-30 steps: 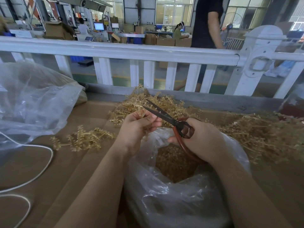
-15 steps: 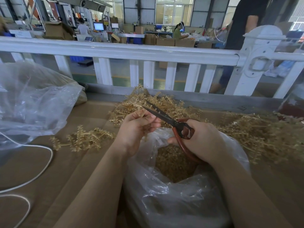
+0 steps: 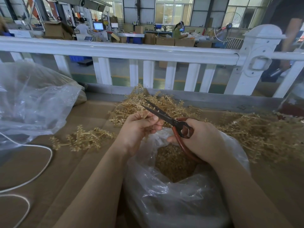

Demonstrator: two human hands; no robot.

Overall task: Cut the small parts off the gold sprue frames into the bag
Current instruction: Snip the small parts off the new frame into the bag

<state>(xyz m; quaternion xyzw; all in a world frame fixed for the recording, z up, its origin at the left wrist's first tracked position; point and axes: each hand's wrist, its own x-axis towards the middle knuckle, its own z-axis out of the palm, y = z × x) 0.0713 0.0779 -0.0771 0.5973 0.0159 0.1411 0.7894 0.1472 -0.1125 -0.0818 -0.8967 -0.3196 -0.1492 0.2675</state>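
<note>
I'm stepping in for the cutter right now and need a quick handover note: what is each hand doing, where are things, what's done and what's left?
Left hand pinches a gold sprue frame above the bag.
Right hand grips the red-handled scissors, blades open at the frame.
The open clear bag sits below both hands, with a heap of cut parts already inside.
Left to do: the frame in hand, the frame pile behind, the big pile to the right and the loose frame on the left.
</note>
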